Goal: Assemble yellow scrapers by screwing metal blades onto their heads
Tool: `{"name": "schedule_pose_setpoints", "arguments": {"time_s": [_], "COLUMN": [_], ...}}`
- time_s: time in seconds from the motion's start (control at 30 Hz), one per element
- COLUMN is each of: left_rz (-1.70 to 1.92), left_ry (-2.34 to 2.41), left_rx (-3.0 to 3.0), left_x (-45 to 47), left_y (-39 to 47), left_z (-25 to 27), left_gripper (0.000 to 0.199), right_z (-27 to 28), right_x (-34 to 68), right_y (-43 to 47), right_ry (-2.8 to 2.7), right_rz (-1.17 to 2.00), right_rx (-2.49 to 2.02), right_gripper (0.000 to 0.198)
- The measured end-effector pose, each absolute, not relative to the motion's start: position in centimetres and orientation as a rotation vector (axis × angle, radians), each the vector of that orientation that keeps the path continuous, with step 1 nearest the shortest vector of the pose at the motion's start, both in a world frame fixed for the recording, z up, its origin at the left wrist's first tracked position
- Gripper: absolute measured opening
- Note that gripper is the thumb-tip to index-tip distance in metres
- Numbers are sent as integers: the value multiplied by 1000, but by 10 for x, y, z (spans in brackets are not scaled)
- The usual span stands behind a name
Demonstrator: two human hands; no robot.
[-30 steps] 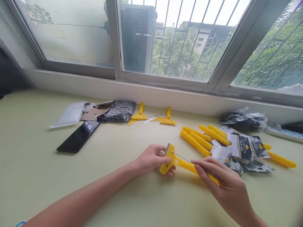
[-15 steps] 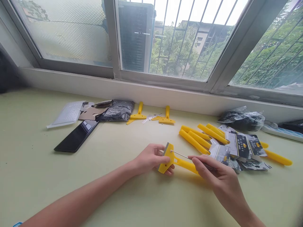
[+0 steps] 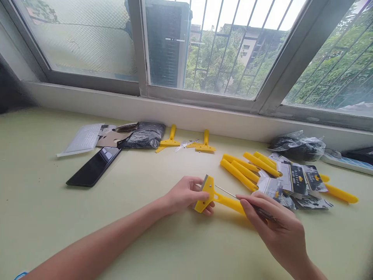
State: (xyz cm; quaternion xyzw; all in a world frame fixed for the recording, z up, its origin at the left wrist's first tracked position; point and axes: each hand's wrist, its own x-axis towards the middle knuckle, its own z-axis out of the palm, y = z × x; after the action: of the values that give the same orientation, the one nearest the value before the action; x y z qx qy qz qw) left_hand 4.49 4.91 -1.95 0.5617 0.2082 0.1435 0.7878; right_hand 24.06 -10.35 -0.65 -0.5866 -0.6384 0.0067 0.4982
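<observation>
My left hand (image 3: 190, 197) is closed around the head of a yellow scraper (image 3: 207, 194), thumb on its face. The scraper's head carries a grey blade edge on the left and a small screw near the top. Its handle runs right and passes under my other hand. Between the fingers of my right hand (image 3: 275, 221) is a thin-shafted screwdriver (image 3: 225, 191). The screwdriver's tip points left and sits just right of the screw, apart from it.
Two yellow scrapers (image 3: 171, 138) and small loose parts (image 3: 186, 145) lie near the sill. Several yellow handles (image 3: 240, 175) and printed cards (image 3: 298, 179) are at right. A black phone (image 3: 93, 167), a black plastic bag (image 3: 145, 135) and a clear sleeve (image 3: 81, 140) lie at left.
My right hand has drawn back to the right, and the screwdriver tip has come off the screw. The left hand and the scraper have stayed almost still.
</observation>
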Motion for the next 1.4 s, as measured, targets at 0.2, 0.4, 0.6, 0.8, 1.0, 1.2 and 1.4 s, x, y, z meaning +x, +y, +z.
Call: {"name": "schedule_pose_setpoints", "arguments": {"time_s": [0.2,0.4,0.6,0.8,1.0,1.2,1.4], "left_rz": [321,324,336,360,400,443,445], "left_ry": [435,412,407,416,469,484,474], "left_rx": [1221,1219,1258,1252,1203,1149,1175], "left_x": [44,44,44,44,44,45,42], "left_y": [48,48,47,46,45,45,46], "left_z": [-21,-21,-22,-21,-15,-15,-19], "left_gripper": [42,40,40,34,33,30,33], "right_z": [-6,-7,-4,32,50,42,62], "right_x": [237,233,231,217,188,177,207], "right_y": [-102,-101,-99,-80,-23,-10,-23], "right_ry": [-1617,-1641,-1642,-1676,-1516,-1426,-1619], "right_rz": [-14,19,23,99,457,702,589], "right_rx": [-1388,-1392,-1406,-1496,-1255,-1084,-1166], "right_gripper": [13,11,8,23,23,33,29]}}
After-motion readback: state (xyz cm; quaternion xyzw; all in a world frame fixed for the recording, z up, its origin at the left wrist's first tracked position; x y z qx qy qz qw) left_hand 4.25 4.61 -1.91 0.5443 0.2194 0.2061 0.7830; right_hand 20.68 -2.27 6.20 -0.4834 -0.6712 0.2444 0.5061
